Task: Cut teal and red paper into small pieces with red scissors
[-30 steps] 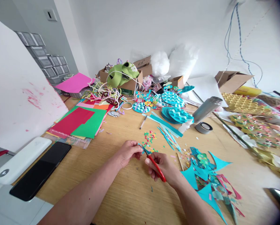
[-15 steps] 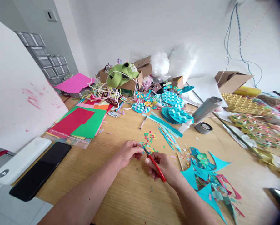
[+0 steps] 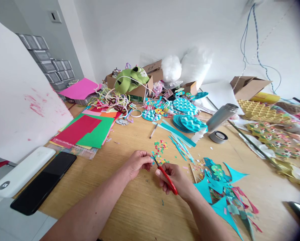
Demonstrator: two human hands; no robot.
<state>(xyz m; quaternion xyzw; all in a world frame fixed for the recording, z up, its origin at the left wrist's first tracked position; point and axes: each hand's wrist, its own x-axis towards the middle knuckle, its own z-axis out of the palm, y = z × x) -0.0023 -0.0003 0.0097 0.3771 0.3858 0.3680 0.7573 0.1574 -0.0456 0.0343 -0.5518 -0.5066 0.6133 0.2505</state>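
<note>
My right hand (image 3: 170, 177) is wrapped round red-handled scissors (image 3: 167, 174), whose blades point away and to the left. Close beside the blade tips, my left hand (image 3: 139, 164) has its thumb and fingers pinched together. A tiny bit of blue paper shows at those fingertips, mostly hidden by them. Just beyond the two hands lies a scatter of small red, yellow and green paper cut-outs (image 3: 160, 146). Blue paper offcuts (image 3: 221, 202) are heaped to the right of my right forearm, mixed with red and green scraps.
Coloured paper sheets (image 3: 97, 134), a black phone (image 3: 44, 182) and a white device (image 3: 24, 170) lie left. Beyond are a pen (image 3: 153, 130), blue paper strips (image 3: 180, 134), wavy blue discs (image 3: 190, 124), a metal flask (image 3: 221, 117) and a tape roll (image 3: 218, 136).
Both hands stay in nearly the same place. The scissor blades look slightly more closed, and less blue shows by the left fingertips.
</note>
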